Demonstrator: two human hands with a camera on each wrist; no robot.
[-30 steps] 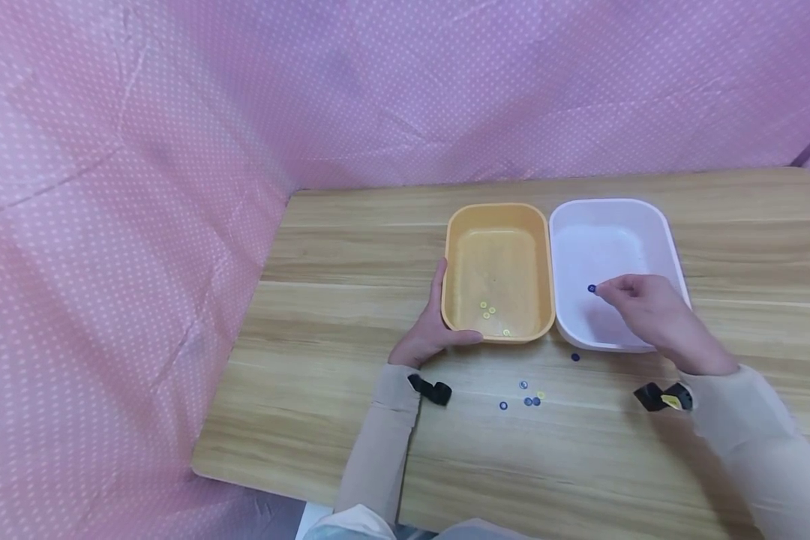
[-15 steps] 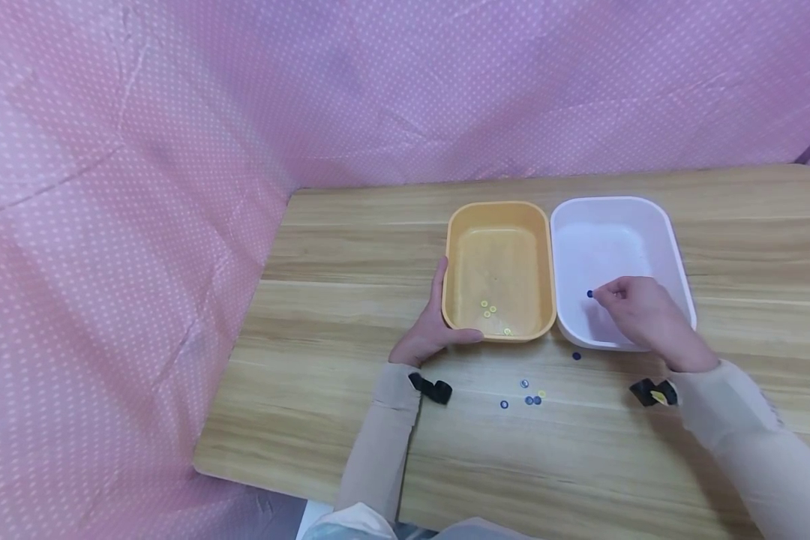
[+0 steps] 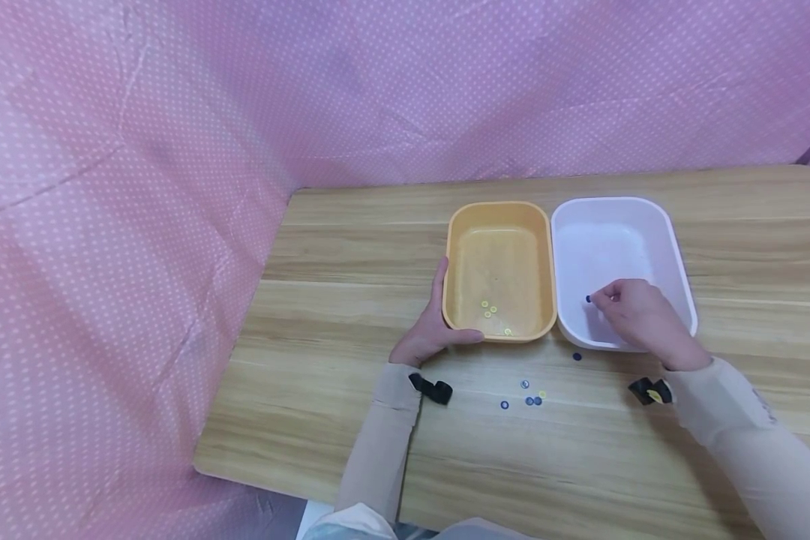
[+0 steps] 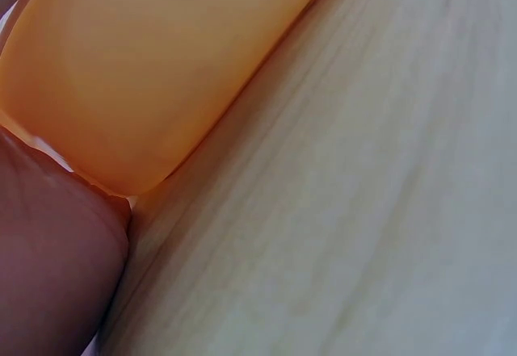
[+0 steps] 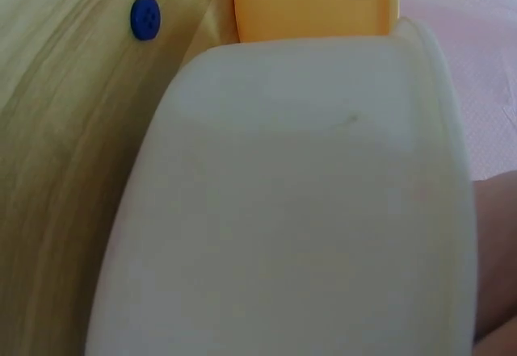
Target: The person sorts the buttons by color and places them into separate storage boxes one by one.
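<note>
My right hand (image 3: pixel 637 311) pinches a small dark blue button (image 3: pixel 589 298) between thumb and fingertips, over the inside of the white plastic tub (image 3: pixel 675 255). In the right wrist view the white tub's wall (image 5: pixel 283 194) hides most of that hand. My left hand (image 3: pixel 432 326) grips the near left corner of the orange plastic tub (image 3: pixel 451 247), its thumb lying along the front rim and its fingers against the left side. Several yellow buttons (image 3: pixel 488 309) lie on the orange tub's floor. The left wrist view shows the orange wall (image 4: pixel 153 65) close to the hand.
Both tubs stand side by side on a wooden table (image 3: pixel 324 322). In front of them lie several blue buttons (image 3: pixel 534 401) and a yellow button (image 3: pixel 543 394). One blue button (image 5: pixel 145 18) sits just before the white tub. Pink dotted cloth (image 3: pixel 405 90) hangs behind.
My right hand has shifted slightly left and toward me over the white tub, still pinching the blue button. The left hand keeps its place on the orange tub.
</note>
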